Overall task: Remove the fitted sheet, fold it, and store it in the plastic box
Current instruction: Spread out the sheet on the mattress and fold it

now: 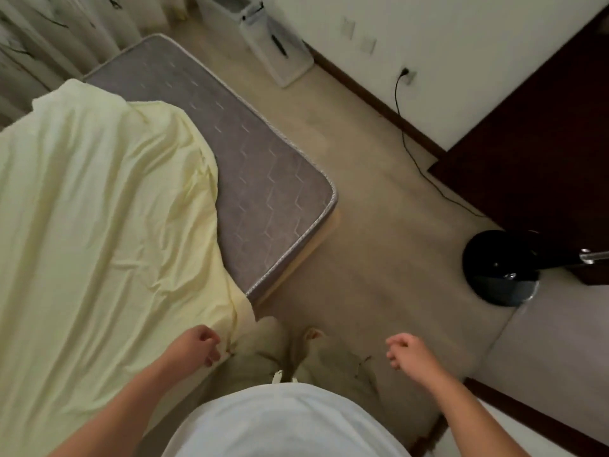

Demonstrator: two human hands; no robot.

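Fitted sheet: we are seeing the fitted sheet (99,209) lying over the left part of the mattress (260,166). Its right edge is curving across the top, and its near corner is hanging off the mattress's near edge.
Sheet fabric: we are reading it as pale yellow, thin and soft. Long creases are running toward that hanging corner.
Left arm: we are reaching it in bare from the lower left, over the sheet at the mattress's near edge.
Left hand: the left hand (196,346) is sitting knuckles up right at the hanging corner with its fingers curling under. We are unable to tell whether they are pinching the cloth or only lying against it.
Right arm: the bare forearm is angling in from the lower right, well apart from the mattress.
Right hand: the right hand (410,352) is hovering over the floor (379,209) with its fingers loosely curling, gripping nothing.
Mattress: we are noting grey quilted fabric with chevron stitching, a rounded corner and pale corded piping. Its right strip is lying bare.
Floor: beige and smooth, it is spreading to the right of the mattress.
Fan base (499,270): round and glossy black, it is standing well to the right of the mattress's corner.
Cabinet (543,143): dark brown wood is rising beyond the fan base, farther from the mattress.
Curtains (49,37): pale pleats are hanging behind the mattress's far end.
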